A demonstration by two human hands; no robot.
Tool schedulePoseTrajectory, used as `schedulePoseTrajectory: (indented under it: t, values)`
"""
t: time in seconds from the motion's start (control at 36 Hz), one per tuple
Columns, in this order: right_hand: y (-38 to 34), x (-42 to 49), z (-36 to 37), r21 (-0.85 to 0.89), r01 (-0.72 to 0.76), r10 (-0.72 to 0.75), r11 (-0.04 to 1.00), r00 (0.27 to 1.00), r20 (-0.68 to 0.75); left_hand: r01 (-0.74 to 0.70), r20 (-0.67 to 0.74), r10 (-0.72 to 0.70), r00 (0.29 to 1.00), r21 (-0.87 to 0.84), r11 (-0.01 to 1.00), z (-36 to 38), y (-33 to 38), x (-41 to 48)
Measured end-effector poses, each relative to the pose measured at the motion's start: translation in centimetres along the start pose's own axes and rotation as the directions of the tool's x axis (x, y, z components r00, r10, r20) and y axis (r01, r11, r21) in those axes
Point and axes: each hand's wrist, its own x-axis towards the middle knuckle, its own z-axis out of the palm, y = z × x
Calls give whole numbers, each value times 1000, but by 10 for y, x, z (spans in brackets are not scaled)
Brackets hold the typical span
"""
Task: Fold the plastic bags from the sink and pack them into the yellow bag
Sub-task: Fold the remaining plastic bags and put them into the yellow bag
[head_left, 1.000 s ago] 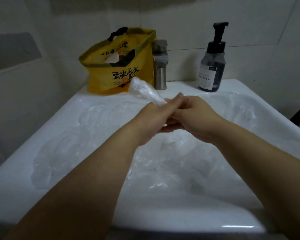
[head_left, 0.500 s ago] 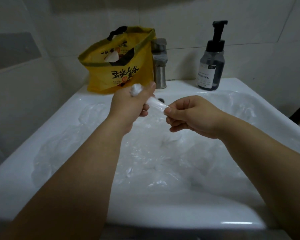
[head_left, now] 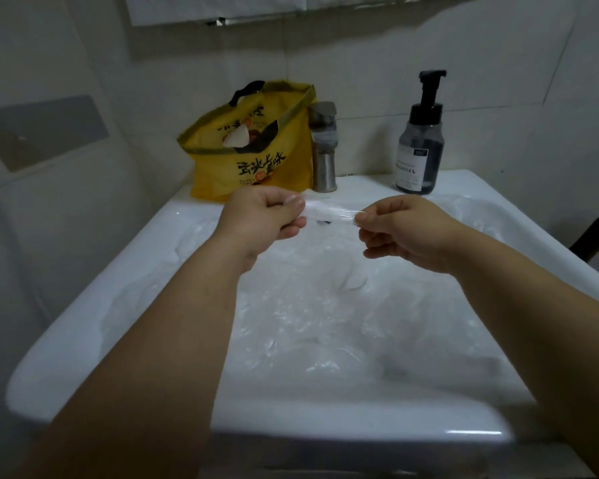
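Honestly, this looks slippery: left hand (head_left: 263,216) and right hand (head_left: 405,233) each pinch one end of the rolled plastic bag (head_left: 329,213), fingers (head_left: 370,221) narrow, stretched mid-frame over the sink (head_left: 83,340). One slip and it probably springs open, dropping among the loose bags (head_left: 325,323) below. Behind, centre-left, sits the yellow bag (head_left: 256,171).

There were two hands in the view, one left hand (head_left: 263,216) and one right hand (head_left: 405,233). Between them was one rolled plastic bag (head_left: 329,212), pinched at both ends. There was one white sink (head_left: 83,340), and in it lay a heap of clear plastic bags (head_left: 325,323); their number could not be counted, because they overlapped. At the back stood one yellow bag (head_left: 256,167) with one white folded piece (head_left: 237,138) visible inside, one metal tap (head_left: 324,150) and one dark pump bottle (head_left: 421,150). One grey plate (head_left: 45,131) was on the left wall.
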Motion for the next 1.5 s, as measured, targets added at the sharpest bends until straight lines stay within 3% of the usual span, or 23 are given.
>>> schedulePoseTrajectory:
  t: [0.22,0.39,0.53,0.67,0.78,0.86,1.06,1.28,1.39,1.44,1.5]
  values:
    - [-45,22,18,-102,234,-240,967,969,-59,-154,-314,140,939,-20,988,-27,35,22]
    - [-70,51,24,-82,295,-303,952,946,-119,-233,-575,243,781,92,968,-64,54,69]
    - [-83,77,28,-114,307,-322,945,934,-152,-171,-544,328,772,318,932,-70,64,104]
    - [-91,95,30,-57,341,-346,938,924,-160,-112,-499,326,803,412,904,-61,68,134]
    - [-94,103,28,-41,359,-360,933,919,-163,-41,-323,253,912,542,839,-47,60,151]
    - [-93,106,26,-35,358,-358,933,919,-163,21,-112,73,991,670,742,-35,58,152]
    - [-88,95,25,-5,362,-357,932,920,-163,-56,-163,267,950,751,658,-42,58,142]
    - [-84,93,32,-43,362,-364,931,915,-173,-62,-362,402,841,674,736,-46,53,144]
    - [-90,103,33,-78,380,-387,922,900,-201,-85,-327,432,841,708,701,-46,53,155]
    - [-92,106,32,-91,381,-392,920,896,-207,-80,-282,414,865,738,670,-46,55,161]
    - [-92,107,31,-97,376,-388,921,897,-211,-78,-147,338,930,817,571,-44,57,165]
